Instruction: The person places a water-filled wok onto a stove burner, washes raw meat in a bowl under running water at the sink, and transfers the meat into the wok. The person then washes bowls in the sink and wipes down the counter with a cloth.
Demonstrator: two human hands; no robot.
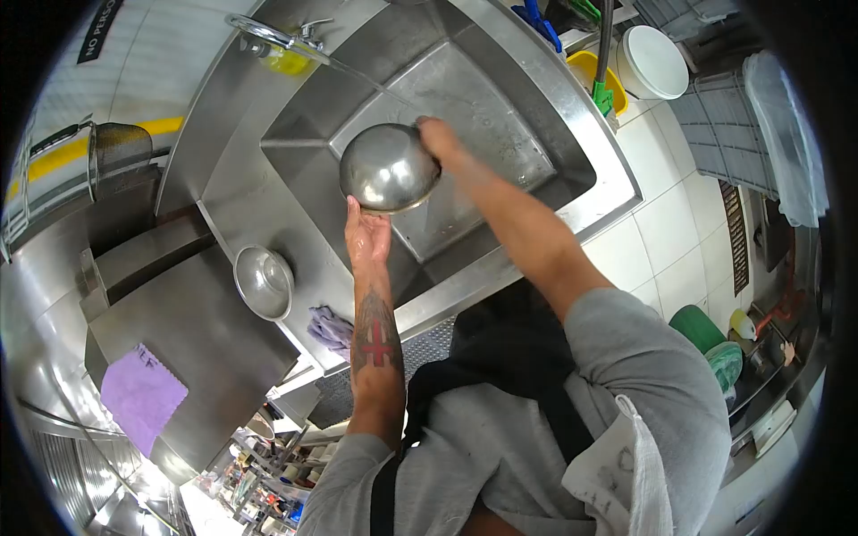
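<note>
A shiny metal bowl (384, 165) is tipped over the sink (572, 170), its rounded outside facing me. My left hand (368, 237) grips its near rim from below, thumb on the outside and fingers partly hidden under the edge. On the bowl's far right side, my right hand (437, 143) is closed against the edge, slightly blurred, with most of its fingers hidden. A thin stream of water (362, 79) runs from the faucet (268, 34) toward the top of the bowl.
Left of the sink, a metal strainer-like bowl (263, 282) and a crumpled grey-purple cloth (331, 330) lie on the counter. A purple cloth (143, 397) rests on a steel surface. A white bucket (653, 62) and yellow container (585, 71) stand beyond the sink's right edge.
</note>
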